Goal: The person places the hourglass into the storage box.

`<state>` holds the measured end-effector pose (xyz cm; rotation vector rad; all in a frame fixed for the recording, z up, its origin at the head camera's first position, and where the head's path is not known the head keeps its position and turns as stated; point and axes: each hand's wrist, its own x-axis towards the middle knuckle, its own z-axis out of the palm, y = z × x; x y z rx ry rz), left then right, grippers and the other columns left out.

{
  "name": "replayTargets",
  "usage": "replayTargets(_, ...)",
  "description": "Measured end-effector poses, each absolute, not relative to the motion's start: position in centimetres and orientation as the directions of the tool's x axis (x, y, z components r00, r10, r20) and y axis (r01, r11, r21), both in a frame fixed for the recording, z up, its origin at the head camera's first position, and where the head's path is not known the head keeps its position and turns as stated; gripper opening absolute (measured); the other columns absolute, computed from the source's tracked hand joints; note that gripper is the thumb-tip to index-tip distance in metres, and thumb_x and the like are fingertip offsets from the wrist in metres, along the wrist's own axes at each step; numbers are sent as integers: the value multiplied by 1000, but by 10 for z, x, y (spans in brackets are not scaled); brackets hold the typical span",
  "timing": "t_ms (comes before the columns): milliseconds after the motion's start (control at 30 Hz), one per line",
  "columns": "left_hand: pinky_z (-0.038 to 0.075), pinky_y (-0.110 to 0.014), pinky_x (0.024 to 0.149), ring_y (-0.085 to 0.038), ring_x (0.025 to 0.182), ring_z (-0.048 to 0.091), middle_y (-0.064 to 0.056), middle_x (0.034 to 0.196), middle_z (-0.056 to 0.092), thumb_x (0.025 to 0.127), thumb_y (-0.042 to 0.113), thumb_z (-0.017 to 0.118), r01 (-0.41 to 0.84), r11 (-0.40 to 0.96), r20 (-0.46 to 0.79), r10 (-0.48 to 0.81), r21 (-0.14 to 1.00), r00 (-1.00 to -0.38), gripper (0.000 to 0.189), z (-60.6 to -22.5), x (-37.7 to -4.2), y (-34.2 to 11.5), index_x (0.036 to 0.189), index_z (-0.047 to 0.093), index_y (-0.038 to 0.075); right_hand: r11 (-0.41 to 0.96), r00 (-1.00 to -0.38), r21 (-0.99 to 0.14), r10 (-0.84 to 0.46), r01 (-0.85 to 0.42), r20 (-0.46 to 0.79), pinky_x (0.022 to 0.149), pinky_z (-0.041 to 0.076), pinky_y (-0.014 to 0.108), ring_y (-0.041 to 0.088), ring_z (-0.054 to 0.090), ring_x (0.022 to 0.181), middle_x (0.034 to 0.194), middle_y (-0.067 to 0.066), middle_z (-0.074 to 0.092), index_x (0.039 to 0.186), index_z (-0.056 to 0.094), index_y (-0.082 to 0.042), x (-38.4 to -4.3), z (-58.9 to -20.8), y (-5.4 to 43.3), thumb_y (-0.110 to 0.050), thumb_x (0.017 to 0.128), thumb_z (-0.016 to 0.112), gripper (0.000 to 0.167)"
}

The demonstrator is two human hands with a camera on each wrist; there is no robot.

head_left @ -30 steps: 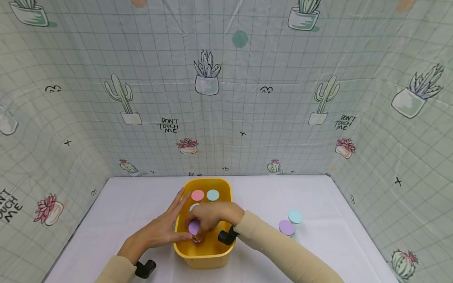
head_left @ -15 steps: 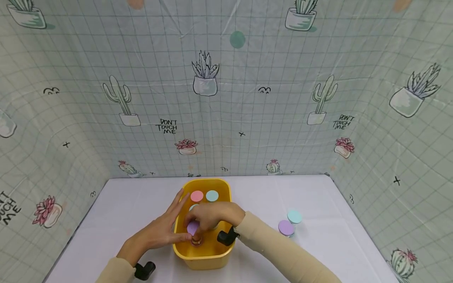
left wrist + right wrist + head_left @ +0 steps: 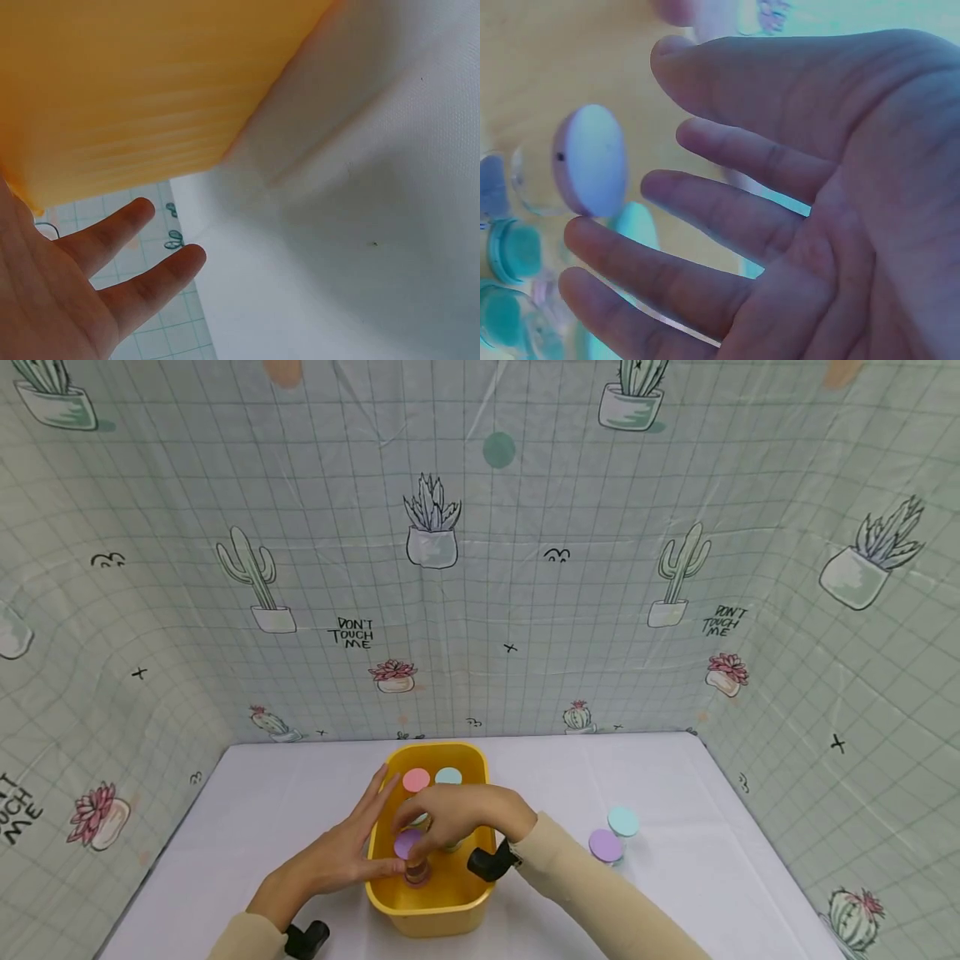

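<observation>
A yellow bin [image 3: 487, 893] holds several small clear jars with coloured lids. My left hand [image 3: 341, 856] rests on the bin's left side, its fingers spread and its thumb reaching over the rim near a purple-lidded jar [image 3: 407, 844]. In the left wrist view the straight fingers [image 3: 150, 296] stand out beside the bin's wall. My right hand [image 3: 457, 810] hovers inside the bin just above the jars. The right wrist view shows its fingers [image 3: 720, 217] extended and apart, holding nothing, with the purple lid beyond the fingertips. A pink lid [image 3: 416, 779] and a teal lid [image 3: 448, 776] show behind.
To the right of the bin, another purple-lidded jar [image 3: 605, 845] and a teal-lidded jar [image 3: 622, 821] stand on the white table [image 3: 540, 777]. A patterned curtain [image 3: 480, 568] surrounds the table at the back and sides.
My right hand has let go of the purple-lidded jar, its fingers spreading as it shifts slightly up and right. The left hand has kept its place.
</observation>
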<state>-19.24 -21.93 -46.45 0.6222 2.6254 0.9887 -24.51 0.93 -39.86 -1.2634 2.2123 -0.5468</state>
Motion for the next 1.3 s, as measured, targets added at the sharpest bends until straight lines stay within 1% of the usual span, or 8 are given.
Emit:
replayTargets(167,43,-78,100,-54,148,33,6,173,-20,89,57,71,302,670,-84,479,678,-874,110,-466,-192,-218,166,-4,34,465,-478,-681,-858,-566,-189,91,55,18,12,71,111,137,8,68,136,65,-7,-243,-390,27,-25,96,74,45)
replayTargets(233,42,-78,100,-54,148,33,5,173,-19,88,57,71,304,668,-80,479,679,-874,110,-466,-192,-218,167,-3,34,456,-512,-707,-845,-541,-153,91,56,18,12,70,110,139,10,67,138,63,-7,-242,-387,37,-25,96,73,47)
replayTargets(333,41,-79,100,-55,148,31,4,173,-19,88,57,71,301,667,-80,477,682,-875,111,-466,-192,-218,167,-3,33,446,-564,-736,-819,-510,-105,94,55,21,18,68,116,138,9,67,139,63,-8,-239,-383,53,-27,96,73,47)
replayTargets(467,41,-80,99,-55,149,29,2,174,-18,87,57,72,296,669,-79,470,682,-879,111,-466,-191,-218,167,-2,32,434,-640,-783,-766,-447,-59,99,57,31,29,65,125,140,7,65,140,63,-11,-233,-382,75,-28,98,71,46)
replayTargets(567,41,-79,100,-54,151,28,2,174,-17,86,57,72,293,671,-77,463,681,-883,112,-467,-191,-217,167,-1,31,422,-689,-796,-725,-435,-8,102,56,39,34,62,129,142,7,64,140,62,-11,-229,-384,95,-27,99,70,45)
replayTargets(833,43,-78,99,-53,151,28,3,174,-17,86,58,72,298,675,-68,459,675,-886,112,-468,-192,-217,167,1,29,478,-798,-755,-595,-449,98,102,56,41,29,65,125,140,7,64,139,63,-16,-215,-397,151,-33,99,69,43)
replayTargets(1067,44,-77,99,-53,151,29,3,174,-17,86,57,72,307,675,-61,463,671,-884,112,-468,-192,-216,167,0,30,530,-854,-746,-510,-403,99,97,58,35,31,67,122,137,5,66,135,64,-16,-195,-412,195,-35,99,69,41)
replayTargets(1300,40,-79,102,-52,152,26,3,174,-17,87,56,72,307,670,-56,462,676,-885,111,-468,-192,-217,167,0,30,588,-884,-703,-449,-400,127,93,59,32,21,68,119,134,1,68,132,66,-18,-180,-416,231,-31,100,69,35)
